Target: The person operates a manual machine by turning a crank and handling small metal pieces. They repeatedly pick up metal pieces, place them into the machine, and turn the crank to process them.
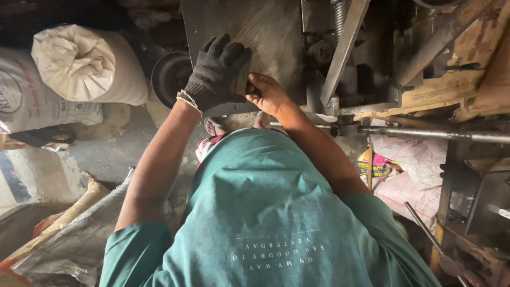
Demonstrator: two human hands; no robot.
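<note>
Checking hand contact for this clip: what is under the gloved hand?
The gloved left hand lies flat on a grey metal plate of the machine. The bare right hand touches its edge. Whatever small piece may sit beneath the palm is covered by the glove.

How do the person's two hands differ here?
The left hand wears a dark knit glove; the right hand is bare. The left hand lies flat, fingers spread, on the metal plate; the right hand is curled at the plate's near edge, pinching something mostly hidden. The left hand reaches further up the plate than the right hand. Both rest on the same plate, close together, nearly touching.
</note>
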